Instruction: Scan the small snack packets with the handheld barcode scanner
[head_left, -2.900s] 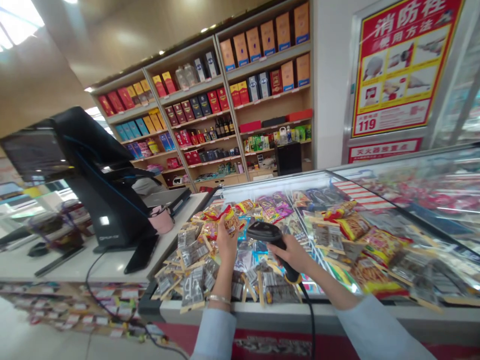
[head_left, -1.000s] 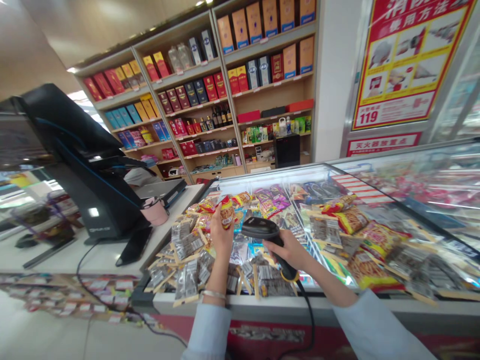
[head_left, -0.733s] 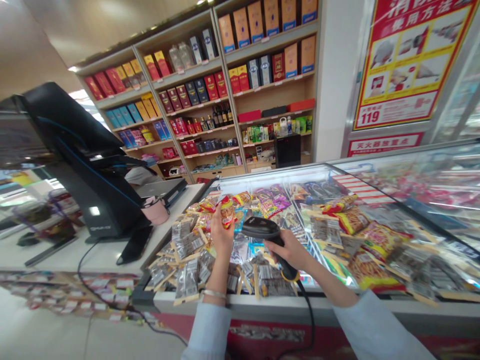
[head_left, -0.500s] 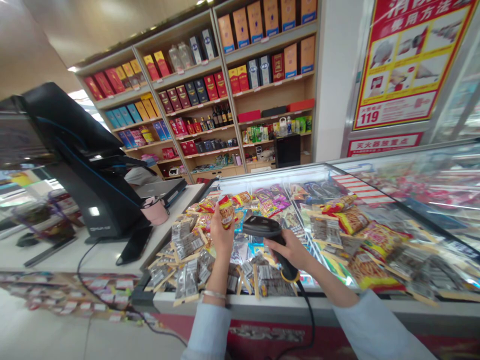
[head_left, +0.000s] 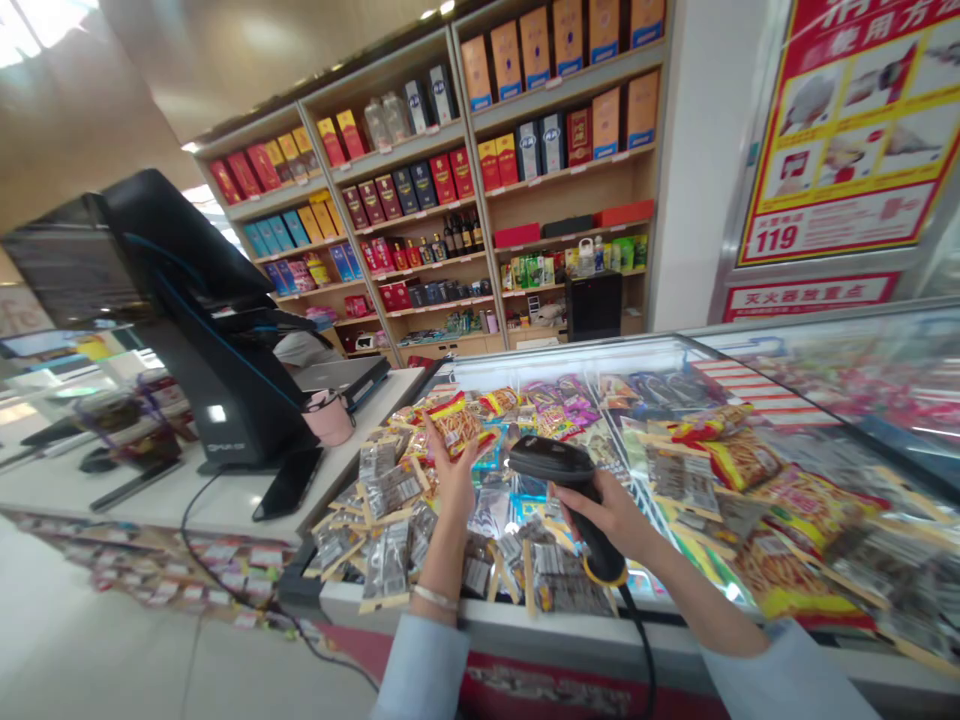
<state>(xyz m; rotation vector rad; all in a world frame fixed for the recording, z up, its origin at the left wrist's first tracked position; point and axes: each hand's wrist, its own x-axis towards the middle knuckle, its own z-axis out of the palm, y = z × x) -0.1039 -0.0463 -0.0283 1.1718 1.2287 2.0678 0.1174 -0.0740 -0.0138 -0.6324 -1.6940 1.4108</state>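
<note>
My left hand [head_left: 454, 475] is open, thumb and fingers spread in a V over the pile. Just beyond its fingertips is a red and yellow snack bag [head_left: 457, 425], its printed front facing up; whether the fingers still touch it I cannot tell. My right hand [head_left: 611, 515] is wrapped around the handle of a black barcode scanner [head_left: 555, 460]. The scanner's head points left, towards the bag, and its cable hangs down over the freezer edge. Clear packets with wooden sticks [head_left: 386, 560] lie beneath and left of my left hand.
A glass-topped freezer [head_left: 570, 357] carries more snack bags [head_left: 799, 580] on the right. On the left counter stand a black checkout terminal [head_left: 214, 330], a pink cup [head_left: 328, 418] and a dark phone [head_left: 289, 485]. Shelves of boxes [head_left: 409, 195] rise behind.
My left hand has spread its fingers, and the snack bag it held upright has tipped flatter over the pile. The scanner stays in my right hand. The view has shifted slightly left.
</note>
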